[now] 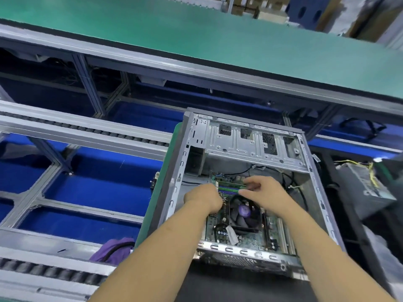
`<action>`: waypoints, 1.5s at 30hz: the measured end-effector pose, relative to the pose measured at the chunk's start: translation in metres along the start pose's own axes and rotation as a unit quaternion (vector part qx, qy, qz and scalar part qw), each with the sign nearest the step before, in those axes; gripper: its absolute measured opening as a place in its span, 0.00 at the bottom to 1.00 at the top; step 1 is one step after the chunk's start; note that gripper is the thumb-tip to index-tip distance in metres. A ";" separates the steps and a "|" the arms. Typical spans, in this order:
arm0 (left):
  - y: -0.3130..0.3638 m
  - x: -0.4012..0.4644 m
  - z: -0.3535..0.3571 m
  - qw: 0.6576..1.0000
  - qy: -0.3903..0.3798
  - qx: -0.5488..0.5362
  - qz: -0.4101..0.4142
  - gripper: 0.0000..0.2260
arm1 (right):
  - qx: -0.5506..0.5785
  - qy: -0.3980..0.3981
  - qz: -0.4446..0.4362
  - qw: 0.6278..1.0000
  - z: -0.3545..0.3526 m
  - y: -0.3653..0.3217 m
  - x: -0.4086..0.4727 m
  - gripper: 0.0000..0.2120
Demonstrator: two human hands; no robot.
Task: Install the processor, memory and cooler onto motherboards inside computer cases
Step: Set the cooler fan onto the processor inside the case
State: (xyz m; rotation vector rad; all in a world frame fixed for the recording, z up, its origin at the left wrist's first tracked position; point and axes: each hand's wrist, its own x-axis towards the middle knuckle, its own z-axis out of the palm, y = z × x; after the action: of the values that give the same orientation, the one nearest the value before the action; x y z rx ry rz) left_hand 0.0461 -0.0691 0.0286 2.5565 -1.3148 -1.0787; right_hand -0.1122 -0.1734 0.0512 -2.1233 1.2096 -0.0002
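Two hands, left hand (pixel 201 198) and right hand (pixel 263 190), inside one case (pixel 250 140).

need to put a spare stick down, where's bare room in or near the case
Bare: grey case floor left of the green motherboard, and the long green bench top behind. Crowded: memory slots between both hands, black cooler fan.

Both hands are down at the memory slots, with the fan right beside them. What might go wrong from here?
1. The right hand pinches the memory stick at one end; uneven pressure may seat it crooked.
2. The left hand hides its end of the slots, so a latch could stay open unseen.
3. The cooler fan sits close under both wrists and may get knocked.
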 end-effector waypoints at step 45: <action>0.088 -0.071 0.003 0.904 0.238 -0.302 0.188 0.14 | 0.289 0.111 -0.134 0.941 -0.020 -0.021 -0.064 0.24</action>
State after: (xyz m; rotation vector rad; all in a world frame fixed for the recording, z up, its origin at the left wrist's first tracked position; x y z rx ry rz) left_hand -0.0430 -0.0717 0.0973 1.8402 -1.0586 -0.5988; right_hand -0.1386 -0.1286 0.0986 -1.7655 0.8829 -0.6531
